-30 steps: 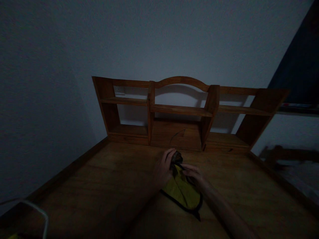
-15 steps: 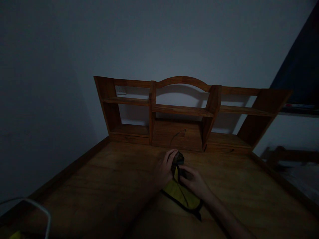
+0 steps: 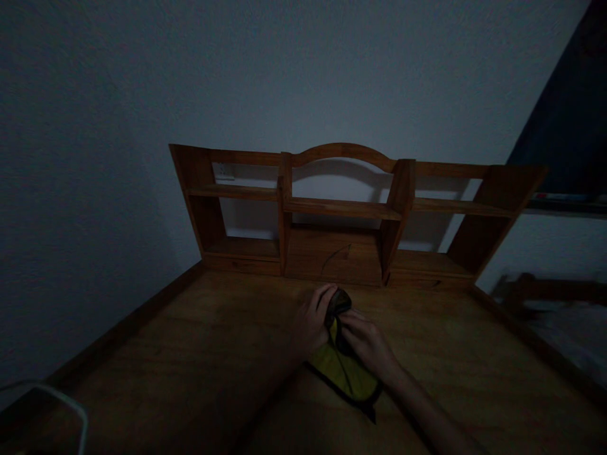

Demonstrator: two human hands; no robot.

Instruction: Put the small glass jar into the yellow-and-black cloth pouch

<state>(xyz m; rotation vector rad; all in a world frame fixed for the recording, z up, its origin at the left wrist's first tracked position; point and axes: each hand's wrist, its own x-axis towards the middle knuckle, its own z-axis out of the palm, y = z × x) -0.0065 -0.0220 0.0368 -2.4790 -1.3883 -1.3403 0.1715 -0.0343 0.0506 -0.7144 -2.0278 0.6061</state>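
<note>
Left hand (image 3: 310, 323) clasps a dark lump (image 3: 340, 301) at the mouth of the yellow pouch (image 3: 342, 373); right hand (image 3: 366, 342) pinches the fabric just beneath; contents hidden.

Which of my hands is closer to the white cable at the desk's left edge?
Left. The left hand grips the yellow pouch on the side facing the white cable; the right hand holds the pouch's opposite side, farther from it.
</note>
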